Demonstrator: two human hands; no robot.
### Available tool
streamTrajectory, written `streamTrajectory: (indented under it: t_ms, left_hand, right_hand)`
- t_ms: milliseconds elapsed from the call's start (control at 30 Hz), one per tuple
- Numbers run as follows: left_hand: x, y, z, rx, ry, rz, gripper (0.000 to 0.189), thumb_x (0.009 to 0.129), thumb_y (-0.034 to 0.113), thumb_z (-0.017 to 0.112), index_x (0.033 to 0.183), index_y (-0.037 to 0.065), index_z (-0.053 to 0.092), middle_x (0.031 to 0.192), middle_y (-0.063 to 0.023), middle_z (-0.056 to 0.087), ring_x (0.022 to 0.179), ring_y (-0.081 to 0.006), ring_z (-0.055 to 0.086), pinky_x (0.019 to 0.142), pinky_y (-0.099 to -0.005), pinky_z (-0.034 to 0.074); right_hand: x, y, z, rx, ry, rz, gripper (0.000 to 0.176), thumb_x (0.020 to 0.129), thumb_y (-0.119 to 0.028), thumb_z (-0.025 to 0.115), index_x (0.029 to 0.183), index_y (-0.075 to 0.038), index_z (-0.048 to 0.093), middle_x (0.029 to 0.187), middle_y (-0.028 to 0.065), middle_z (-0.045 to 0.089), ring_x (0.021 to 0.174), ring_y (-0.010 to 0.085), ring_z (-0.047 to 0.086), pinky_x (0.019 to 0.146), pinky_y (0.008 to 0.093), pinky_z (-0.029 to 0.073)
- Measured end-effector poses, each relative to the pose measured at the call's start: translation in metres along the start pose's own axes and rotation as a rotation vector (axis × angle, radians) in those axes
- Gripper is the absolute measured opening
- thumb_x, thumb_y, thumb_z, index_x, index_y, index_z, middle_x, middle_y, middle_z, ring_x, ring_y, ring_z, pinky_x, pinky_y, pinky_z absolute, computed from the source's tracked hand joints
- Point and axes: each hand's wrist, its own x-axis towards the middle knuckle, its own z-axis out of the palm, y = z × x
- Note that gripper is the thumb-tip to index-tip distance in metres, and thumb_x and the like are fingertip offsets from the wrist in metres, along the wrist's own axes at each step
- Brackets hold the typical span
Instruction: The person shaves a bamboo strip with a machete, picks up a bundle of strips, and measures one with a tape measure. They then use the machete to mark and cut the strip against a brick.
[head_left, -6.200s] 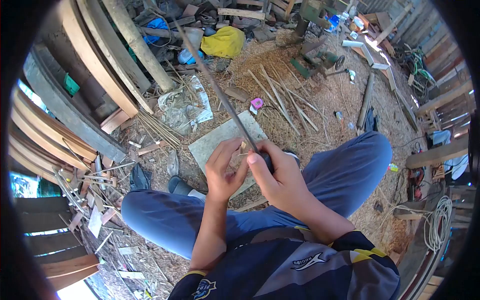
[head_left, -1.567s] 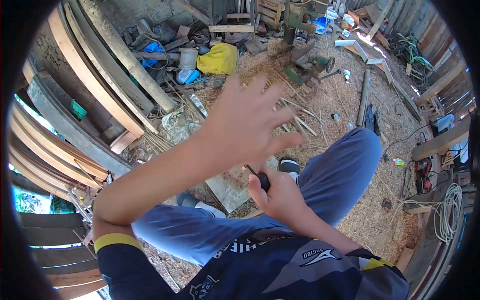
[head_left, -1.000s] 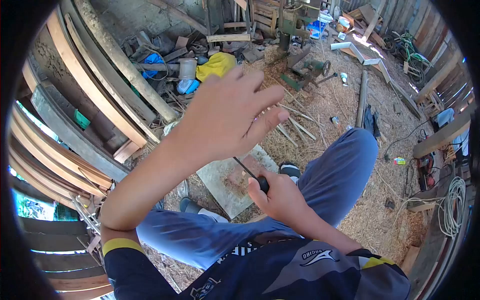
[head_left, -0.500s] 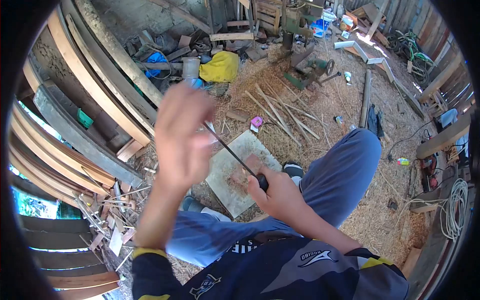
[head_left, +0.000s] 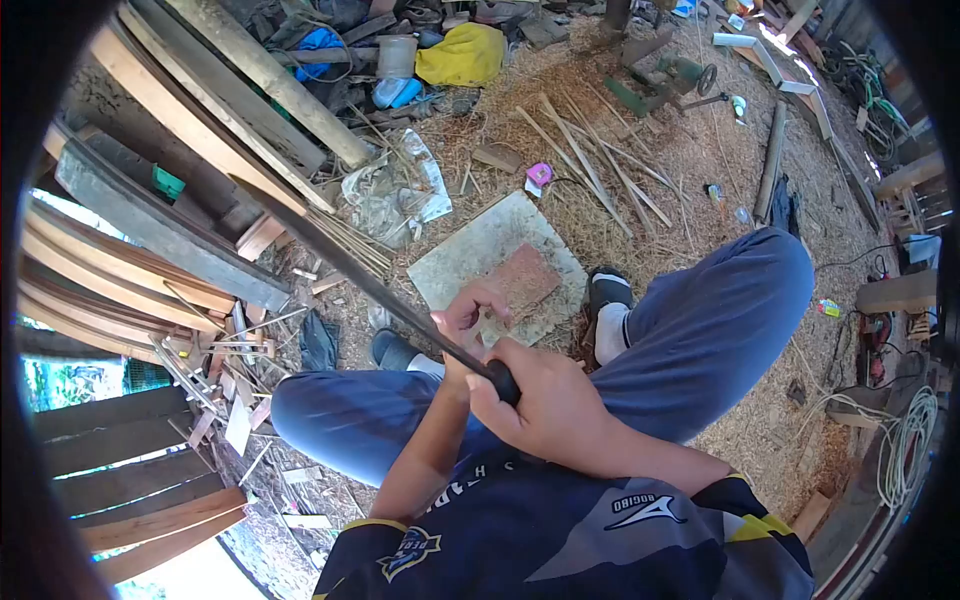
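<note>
A long dark blade (head_left: 350, 268) with a black handle (head_left: 504, 382) stretches from the middle of the view toward the upper left. My right hand (head_left: 545, 398) is closed round the handle. Close by on its left, my left hand (head_left: 472, 318) is beside the blade near the handle, its fingers curled and partly apart; the blade crosses in front of its wrist, and I see nothing held in it. Below both hands a pale square board (head_left: 450, 258) lies on the ground with a reddish flat block (head_left: 525, 278) on it.
A pink tape measure (head_left: 539, 176) lies beyond the board, near thin wooden sticks (head_left: 590, 165). Crumpled plastic (head_left: 385, 200) lies to the left. Curved planks (head_left: 170, 230) lean at the left. A yellow bag (head_left: 462, 55) and green metal machine (head_left: 680, 75) are further back.
My left hand has come down from the upper left to beside the blade near the handle. The blade now appears larger and reaches further left. The view has tilted downward.
</note>
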Motion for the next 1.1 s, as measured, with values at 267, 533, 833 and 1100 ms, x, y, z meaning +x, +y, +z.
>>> streamTrajectory:
  t_ms: [267, 533, 833, 1100]
  left_hand:
    - [0.005, -0.021, -0.01, 0.182, -0.129, 0.251, 0.072, 0.082, 0.069, 0.072, 0.076, 0.001, 0.049, 0.072, -0.0047, 0.044, 0.065, -0.0189, 0.043, 0.06, -0.0337, 0.032]
    - [0.004, -0.013, 0.007, 0.481, 0.006, 0.157, 0.037, 0.095, 0.021, 0.067, 0.071, 0.0, 0.048, 0.064, -0.0058, 0.043, 0.057, -0.0197, 0.042, 0.056, -0.0351, 0.035]
    - [0.014, -0.003, 0.027, 0.545, 0.042, 0.111, 0.033, 0.101, 0.012, 0.058, 0.071, 0.0, 0.052, 0.063, -0.0089, 0.046, 0.056, -0.0213, 0.045, 0.056, -0.0361, 0.038]
    - [0.016, -0.031, 0.024, 0.563, 0.078, 0.082, 0.032, 0.098, 0.011, 0.061, 0.07, -0.001, 0.052, 0.063, -0.0128, 0.047, 0.057, -0.0294, 0.047, 0.057, -0.0422, 0.037]
  right_hand:
    - [0.003, 0.002, -0.008, 0.037, -0.001, -0.005, 0.025, 0.095, -0.023, 0.068, 0.101, 0.0, 0.062, 0.069, 0.02, 0.065, 0.062, 0.0396, 0.067, 0.059, 0.045, 0.052]
    - [0.003, 0.006, -0.017, 0.066, -0.004, 0.004, 0.022, 0.095, -0.02, 0.067, 0.101, 0.001, 0.062, 0.067, 0.0182, 0.062, 0.06, 0.0369, 0.067, 0.058, 0.0429, 0.051]
    - [0.005, -0.003, -0.033, 0.095, 0.053, -0.005, 0.022, 0.096, -0.02, 0.065, 0.099, 0.002, 0.061, 0.064, 0.0159, 0.058, 0.058, 0.0346, 0.064, 0.057, 0.0423, 0.048]
    - [0.004, 0.011, -0.03, 0.053, 0.131, 0.01, 0.021, 0.096, -0.02, 0.065, 0.097, 0.001, 0.061, 0.064, 0.0154, 0.06, 0.057, 0.0329, 0.064, 0.056, 0.0412, 0.048]
